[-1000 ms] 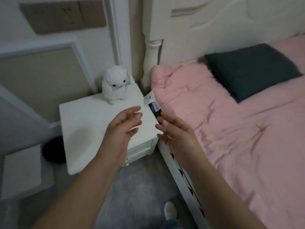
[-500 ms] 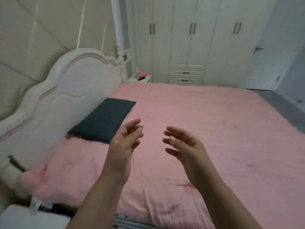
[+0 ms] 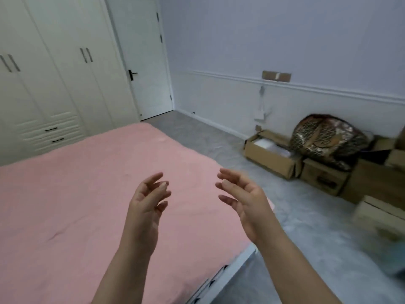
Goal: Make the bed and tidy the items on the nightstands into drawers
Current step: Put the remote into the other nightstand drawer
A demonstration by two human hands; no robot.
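A white wardrobe (image 3: 54,84) with dark handles and two small drawers stood along the far left wall, well beyond the fingers. Below and in front of it, a pink cover (image 3: 76,205) lay smooth and flat over the bed (image 3: 221,279), filling the left and middle of the view and passing under both hands.

The left hand (image 3: 144,211) was raised above the cover, palm turned inward, its fingers (image 3: 153,179) loosely bent and released, grasping nothing. Just to its right, apart from it, the right hand (image 3: 247,202) was held up at about the same height over the bed's near corner, palm facing the left hand, its fingers (image 3: 228,174) also relaxed and released, touching nothing.

Beyond the fingertips stood a closed white door (image 3: 142,62) with a dark handle, next to the wardrobe. A grey floor (image 3: 306,227) ran to the right of the bed. Far right of the fingers, against the pale wall, sat open cardboard boxes (image 3: 271,156) with a patterned brown bag (image 3: 328,137) resting on them. No nightstand was in view.
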